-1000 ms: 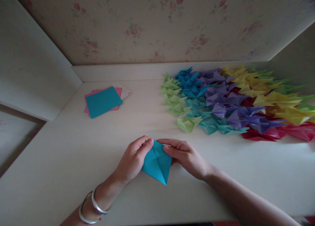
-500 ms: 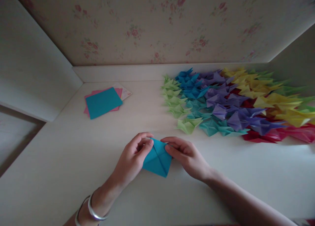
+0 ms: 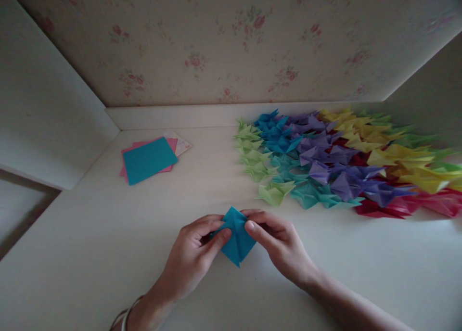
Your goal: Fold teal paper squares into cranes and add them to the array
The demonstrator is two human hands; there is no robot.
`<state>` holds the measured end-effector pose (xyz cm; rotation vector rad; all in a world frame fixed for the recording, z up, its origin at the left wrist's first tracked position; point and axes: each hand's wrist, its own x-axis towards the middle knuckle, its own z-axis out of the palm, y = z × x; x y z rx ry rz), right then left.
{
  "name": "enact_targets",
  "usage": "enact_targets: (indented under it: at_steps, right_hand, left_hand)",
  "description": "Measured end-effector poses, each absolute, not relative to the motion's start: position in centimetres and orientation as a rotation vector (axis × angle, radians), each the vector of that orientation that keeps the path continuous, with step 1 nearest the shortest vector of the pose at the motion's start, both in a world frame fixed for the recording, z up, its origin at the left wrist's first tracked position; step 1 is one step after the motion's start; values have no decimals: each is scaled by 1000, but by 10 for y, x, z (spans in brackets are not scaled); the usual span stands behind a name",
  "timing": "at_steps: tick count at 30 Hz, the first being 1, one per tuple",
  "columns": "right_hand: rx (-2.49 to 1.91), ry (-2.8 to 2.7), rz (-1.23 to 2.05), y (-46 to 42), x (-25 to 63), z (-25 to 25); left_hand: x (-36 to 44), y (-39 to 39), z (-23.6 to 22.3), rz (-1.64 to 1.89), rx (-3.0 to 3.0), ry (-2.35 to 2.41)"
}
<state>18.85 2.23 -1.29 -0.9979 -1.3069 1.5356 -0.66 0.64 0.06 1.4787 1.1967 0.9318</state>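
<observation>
A folded teal paper (image 3: 236, 237) is held just above the white table (image 3: 90, 235), near the front middle. My left hand (image 3: 197, 254) pinches its left side between thumb and fingers. My right hand (image 3: 279, 244) pinches its right side the same way. The paper is pushed together into a narrow shape with a point toward me and creases down its middle. A silver bracelet (image 3: 124, 319) shows on my left wrist at the bottom edge.
A small stack of flat square papers (image 3: 147, 159), teal on top of pink, lies at the back left. Several folded paper cranes (image 3: 339, 165) in green, blue, purple, yellow and red cover the right back of the table. Floral wallpaper rises behind.
The teal paper went from a flat open kite shape to a narrower, pushed-together form. Both hands closed in on its sides, and the view tilted down slightly.
</observation>
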Motion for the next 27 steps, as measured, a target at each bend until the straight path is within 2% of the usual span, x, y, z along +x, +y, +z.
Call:
enact_targets:
  at_steps: [22, 27]
  right_hand:
    - [-1144, -1264, 1273, 19, 188, -17]
    - [-1159, -1142, 1318, 20, 185, -19]
  left_hand:
    - [1, 1, 1, 896, 1294, 1322]
    - [0, 0, 1, 908, 1315, 1422]
